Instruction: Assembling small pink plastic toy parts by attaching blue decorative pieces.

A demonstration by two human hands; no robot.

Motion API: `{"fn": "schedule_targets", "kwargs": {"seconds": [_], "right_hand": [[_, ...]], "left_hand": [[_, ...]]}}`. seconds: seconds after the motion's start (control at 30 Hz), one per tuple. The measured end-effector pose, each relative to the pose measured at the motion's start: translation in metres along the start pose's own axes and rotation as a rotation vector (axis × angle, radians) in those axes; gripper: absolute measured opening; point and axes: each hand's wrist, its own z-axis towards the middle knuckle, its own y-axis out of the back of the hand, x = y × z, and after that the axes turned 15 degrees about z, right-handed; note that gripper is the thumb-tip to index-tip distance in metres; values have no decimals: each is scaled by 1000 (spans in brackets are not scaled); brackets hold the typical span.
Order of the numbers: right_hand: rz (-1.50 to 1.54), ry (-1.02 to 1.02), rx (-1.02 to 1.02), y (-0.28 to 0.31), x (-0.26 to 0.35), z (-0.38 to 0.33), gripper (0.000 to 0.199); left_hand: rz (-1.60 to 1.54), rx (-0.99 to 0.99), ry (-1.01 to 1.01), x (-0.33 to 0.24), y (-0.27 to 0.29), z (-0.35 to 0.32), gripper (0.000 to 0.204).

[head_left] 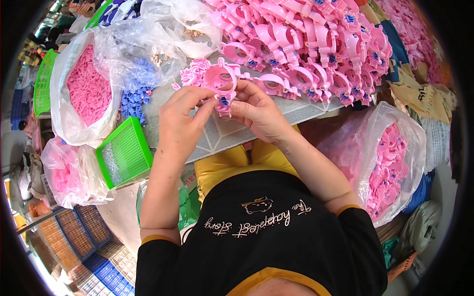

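"As two hands meet over a gray tabletop [206, 140], what is between them?"

"A pink ring-shaped part [213, 77], its ring facing up and a blue insert [223, 101] at its near end. It is held above the table, in front of a worker in a black shirt [276, 241] and yellow trousers [222, 165]."

"And the grip?"

"The left hand [183, 114] pinches the part's left side between thumb and forefinger; the right hand [257, 109] clasps the other side, thumb in front near the insert. How the fingers sit behind, I cannot tell."

"What surrounds the scene?"

"A heap of similar pink parts [301, 42] covers the table's far right, with small pink pieces [193, 73] clustered just beyond the left hand. To the left are loose blue pieces [133, 102], a white bag [60, 101] of pink bits and a tilted green basket [140, 143] containing clear bits [112, 165]."

"And at right?"

"Below the table's edge, a clear plastic bag [414, 143] bulges with more pink parts."
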Motion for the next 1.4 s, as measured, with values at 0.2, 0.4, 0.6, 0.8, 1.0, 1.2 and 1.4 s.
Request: {"fn": "schedule_targets", "kwargs": {"seconds": [0.2,0.4,0.6,0.8,1.0,1.2,1.4], "right_hand": [[11,-18,-29,2,0,2,37],[17,-30,-21,10,-2,2,36],[68,-3,-7,1,0,1,38],[55,-53,-22,3,3,-1,39],[64,-74,-8,-2,3,1,34],[89,-61,-4,3,0,1,41],[85,-50,18,-1,4,-2,35]], "left_hand": [[21,-60,-40,5,-8,0,13],[23,8,-91,3,2,5,14],[43,148,-13,11,27,43,14],[770,-102,-239,82,-19,146,21],[959,74,-100,107,-53,194,21],[556,110,-59,117,-43,182,26],[-408,125,181,75,2,119,32]]}}
